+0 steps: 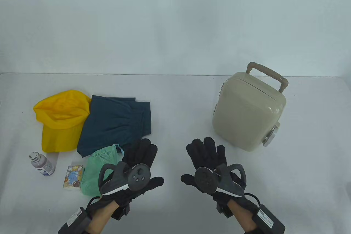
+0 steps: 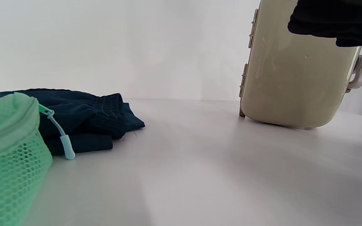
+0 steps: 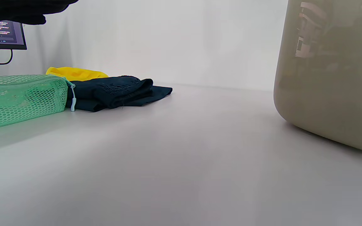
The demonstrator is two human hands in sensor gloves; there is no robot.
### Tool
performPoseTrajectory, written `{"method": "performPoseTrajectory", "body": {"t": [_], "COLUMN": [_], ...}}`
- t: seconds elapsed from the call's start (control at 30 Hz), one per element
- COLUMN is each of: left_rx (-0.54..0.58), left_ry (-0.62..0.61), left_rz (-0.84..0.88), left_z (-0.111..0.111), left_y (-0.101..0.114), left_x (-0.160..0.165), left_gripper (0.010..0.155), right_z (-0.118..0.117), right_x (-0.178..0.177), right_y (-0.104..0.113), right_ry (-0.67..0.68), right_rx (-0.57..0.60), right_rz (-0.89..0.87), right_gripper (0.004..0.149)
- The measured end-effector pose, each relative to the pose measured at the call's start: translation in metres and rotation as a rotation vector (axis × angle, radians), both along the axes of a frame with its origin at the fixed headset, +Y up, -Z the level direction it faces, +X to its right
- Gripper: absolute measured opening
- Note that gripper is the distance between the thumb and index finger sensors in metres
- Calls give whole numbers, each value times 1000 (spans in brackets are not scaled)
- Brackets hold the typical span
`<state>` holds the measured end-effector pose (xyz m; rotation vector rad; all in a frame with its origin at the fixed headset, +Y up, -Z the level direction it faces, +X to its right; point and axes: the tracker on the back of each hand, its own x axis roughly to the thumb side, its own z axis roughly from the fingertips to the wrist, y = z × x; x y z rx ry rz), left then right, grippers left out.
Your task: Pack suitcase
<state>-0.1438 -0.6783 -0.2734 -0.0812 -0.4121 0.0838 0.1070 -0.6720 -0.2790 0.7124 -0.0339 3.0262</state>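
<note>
Left hand (image 1: 139, 160), right hand (image 1: 208, 157), spread, empty

The table view looks down from above and ahead of me, taking in the whole white table (image 1: 175, 107). My two wrist cameras sit low, almost at the tabletop, facing away from me — both catch the beige suitcase (image 2: 297, 78) on the right and the green mesh pouch (image 3: 17, 97) and dark folded shorts (image 3: 118, 91) on the left.
</note>
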Motion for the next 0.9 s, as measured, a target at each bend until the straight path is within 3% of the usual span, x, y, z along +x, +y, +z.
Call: {"method": "performPoseTrajectory", "body": {"t": [0.57, 0.7, 0.9], "left_rx": [22, 28, 19], "left_ry": [4, 20, 18], "left_rz": [10, 17, 6], "left_z": [1, 1, 1], "left_y": [5, 7, 6], "left_x": [-3, -6, -5], "left_gripper": [98, 98, 98], "right_z": [-1, -6, -31], "right_x": [-1, 3, 29], "right_y": [5, 34, 112], "right_ry": [-10, -52, -241], "right_rx": [-16, 78, 297], "right_rz": [-11, -31, -2], "right_gripper": [93, 91, 89]}}
